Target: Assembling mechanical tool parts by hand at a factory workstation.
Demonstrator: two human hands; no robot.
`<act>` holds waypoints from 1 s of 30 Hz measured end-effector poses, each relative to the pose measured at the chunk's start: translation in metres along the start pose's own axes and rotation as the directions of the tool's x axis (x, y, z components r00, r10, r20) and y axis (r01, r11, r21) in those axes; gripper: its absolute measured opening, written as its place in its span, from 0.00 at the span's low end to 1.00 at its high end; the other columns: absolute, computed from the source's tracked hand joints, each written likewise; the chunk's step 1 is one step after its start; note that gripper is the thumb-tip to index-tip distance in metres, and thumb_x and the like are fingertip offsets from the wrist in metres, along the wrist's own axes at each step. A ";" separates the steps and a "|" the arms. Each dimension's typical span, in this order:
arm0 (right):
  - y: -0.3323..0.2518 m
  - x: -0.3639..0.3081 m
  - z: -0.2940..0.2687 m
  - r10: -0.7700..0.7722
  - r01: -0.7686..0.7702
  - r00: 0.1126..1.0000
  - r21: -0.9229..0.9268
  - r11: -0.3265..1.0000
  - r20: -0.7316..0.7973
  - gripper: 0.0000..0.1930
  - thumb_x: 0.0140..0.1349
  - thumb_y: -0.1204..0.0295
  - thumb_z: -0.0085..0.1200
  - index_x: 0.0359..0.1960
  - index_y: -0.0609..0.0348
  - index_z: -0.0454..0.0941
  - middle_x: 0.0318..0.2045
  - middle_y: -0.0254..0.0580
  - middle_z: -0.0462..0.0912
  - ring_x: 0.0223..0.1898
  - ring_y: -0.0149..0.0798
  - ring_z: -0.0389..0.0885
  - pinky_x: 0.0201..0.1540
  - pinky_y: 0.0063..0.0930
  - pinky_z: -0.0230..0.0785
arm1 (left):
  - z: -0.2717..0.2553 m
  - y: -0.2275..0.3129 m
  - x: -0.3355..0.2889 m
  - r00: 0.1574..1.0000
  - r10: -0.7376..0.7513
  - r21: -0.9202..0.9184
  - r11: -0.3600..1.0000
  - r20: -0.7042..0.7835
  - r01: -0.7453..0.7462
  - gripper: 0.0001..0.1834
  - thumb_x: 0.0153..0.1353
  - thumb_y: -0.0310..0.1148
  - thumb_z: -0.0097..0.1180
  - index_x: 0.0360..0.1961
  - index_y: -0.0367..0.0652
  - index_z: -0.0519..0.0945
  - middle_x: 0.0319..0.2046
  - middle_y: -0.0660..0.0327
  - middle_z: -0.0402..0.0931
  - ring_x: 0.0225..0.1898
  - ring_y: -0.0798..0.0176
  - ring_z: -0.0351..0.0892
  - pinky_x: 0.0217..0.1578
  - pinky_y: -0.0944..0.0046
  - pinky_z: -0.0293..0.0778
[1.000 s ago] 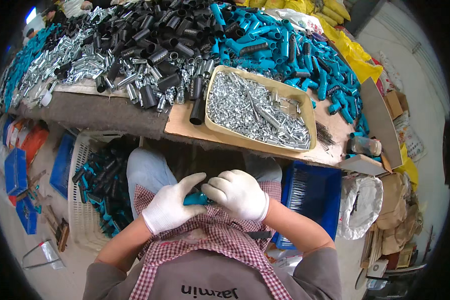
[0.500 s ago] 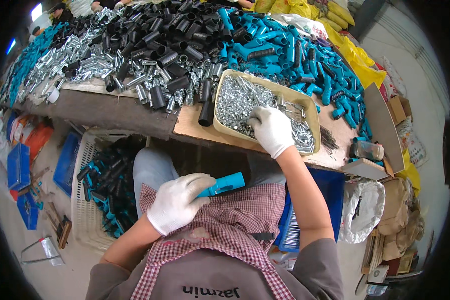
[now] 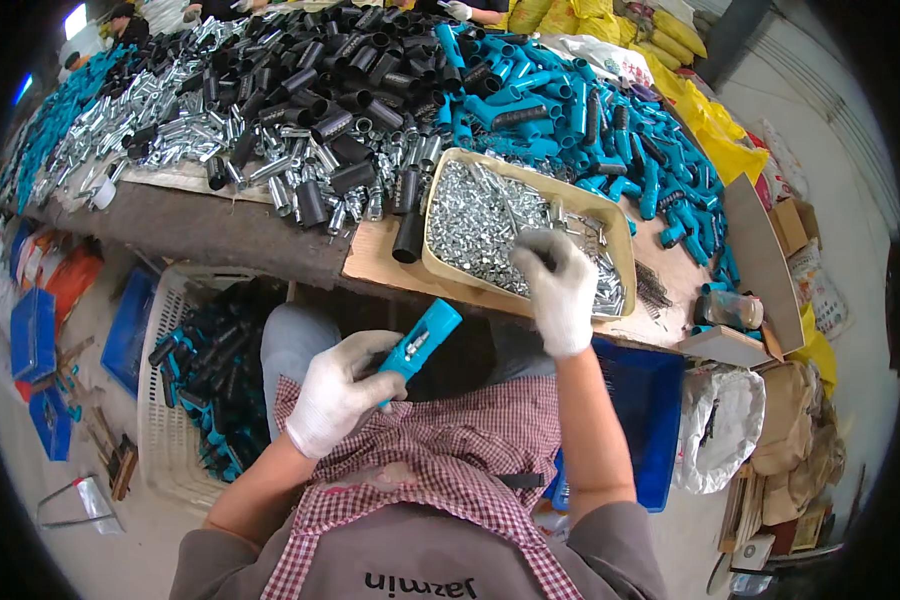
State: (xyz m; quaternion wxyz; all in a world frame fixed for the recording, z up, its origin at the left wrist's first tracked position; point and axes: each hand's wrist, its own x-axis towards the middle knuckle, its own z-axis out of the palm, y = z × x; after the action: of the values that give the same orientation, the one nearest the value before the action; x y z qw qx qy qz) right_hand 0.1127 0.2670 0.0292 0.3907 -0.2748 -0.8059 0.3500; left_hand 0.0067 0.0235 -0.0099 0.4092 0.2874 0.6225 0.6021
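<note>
My left hand [image 3: 342, 395], in a white glove, is closed around a teal plastic tube [image 3: 430, 335] above my lap. The tube tilts up to the right, and small metal pieces show in the slot in its side. My gloved right hand [image 3: 560, 295] hovers over the front of a cream plastic tray [image 3: 470, 277], thumb and fingers bent together. Whatever is between those fingertips is too small or hidden to make out. Small silver metal parts [image 3: 475, 215] fill most of the tray, with longer metal pins towards its right end.
Behind the tray lie heaps of teal plastic pieces [image 3: 580, 100], black tubes [image 3: 360, 70] and silver metal parts [image 3: 185, 130]. A white basket [image 3: 155, 400] with black-and-teal pieces stands at my left, a blue bin [image 3: 660, 400] at my right. Across the table is another person's gloved hand [image 3: 458, 10].
My right hand has drawn back from the parts in the tray towards me. My left hand has tipped the teal tube more upright, and its slot now faces up.
</note>
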 end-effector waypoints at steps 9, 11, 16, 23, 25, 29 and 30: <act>-0.019 -0.089 0.052 0.024 -0.165 0.958 0.481 0.861 0.285 0.06 0.51 0.79 0.67 0.31 0.63 0.83 0.33 0.39 0.81 0.37 0.33 0.80 0.44 0.27 0.73 | 0.008 -0.006 0.003 0.995 0.070 -0.207 0.975 -0.069 -0.083 0.25 0.63 0.30 0.55 0.60 0.30 0.72 0.43 0.57 0.77 0.39 0.68 0.78 0.37 0.68 0.78; -0.011 -0.092 0.058 0.036 -0.198 0.950 0.507 0.839 0.311 0.07 0.52 0.79 0.66 0.33 0.62 0.83 0.34 0.38 0.81 0.37 0.33 0.79 0.45 0.27 0.73 | 0.010 0.000 0.000 0.988 0.114 -0.091 0.988 -0.100 -0.123 0.27 0.61 0.26 0.50 0.62 0.28 0.70 0.42 0.56 0.77 0.37 0.66 0.78 0.39 0.67 0.76; -0.016 -0.090 0.059 0.176 -0.687 0.709 0.611 0.393 0.683 0.19 0.57 0.74 0.65 0.49 0.63 0.76 0.42 0.36 0.80 0.43 0.32 0.78 0.50 0.30 0.72 | -0.005 0.003 -0.011 0.999 0.005 -0.105 0.994 -0.041 -0.009 0.25 0.60 0.23 0.49 0.60 0.29 0.73 0.38 0.54 0.80 0.35 0.64 0.81 0.38 0.66 0.76; -0.035 -0.028 0.064 -0.068 -0.117 0.635 0.183 0.976 0.769 0.14 0.54 0.64 0.68 0.37 0.60 0.83 0.37 0.46 0.84 0.40 0.39 0.83 0.46 0.35 0.75 | -0.022 -0.002 -0.014 1.000 -0.010 -0.246 0.969 0.004 0.011 0.26 0.65 0.31 0.54 0.62 0.29 0.71 0.39 0.54 0.80 0.35 0.66 0.80 0.36 0.66 0.78; -0.039 0.007 0.073 -0.210 0.211 0.722 0.080 0.974 0.659 0.12 0.56 0.63 0.66 0.34 0.59 0.84 0.39 0.50 0.85 0.41 0.45 0.84 0.46 0.37 0.75 | -0.027 -0.001 -0.015 0.993 -0.053 -0.564 0.826 -0.102 -0.014 0.30 0.67 0.34 0.54 0.65 0.28 0.65 0.44 0.51 0.78 0.36 0.63 0.80 0.34 0.67 0.79; -0.036 0.083 0.109 -0.272 0.509 0.853 -0.595 0.622 0.445 0.23 0.52 0.52 0.66 0.39 0.61 0.86 0.45 0.49 0.82 0.53 0.51 0.76 0.56 0.41 0.68 | -0.037 -0.008 -0.016 0.989 0.015 -0.577 0.811 -0.146 -0.097 0.31 0.68 0.34 0.53 0.67 0.27 0.62 0.46 0.49 0.76 0.36 0.62 0.80 0.32 0.66 0.80; -0.035 0.088 0.119 -0.275 0.507 0.855 -0.596 0.623 0.440 0.23 0.52 0.52 0.66 0.39 0.61 0.86 0.45 0.49 0.82 0.53 0.51 0.76 0.56 0.41 0.68 | -0.037 -0.009 -0.016 0.988 0.007 -0.585 0.805 -0.156 -0.098 0.31 0.68 0.34 0.53 0.67 0.27 0.62 0.46 0.48 0.76 0.36 0.61 0.80 0.32 0.66 0.80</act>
State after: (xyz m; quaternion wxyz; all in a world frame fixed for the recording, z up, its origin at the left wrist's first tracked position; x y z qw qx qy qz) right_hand -0.0387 0.2669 0.0415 0.1960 -0.1584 -0.9671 -0.0342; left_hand -0.0153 -0.0104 -0.0184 0.4146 0.1182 0.4244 0.7963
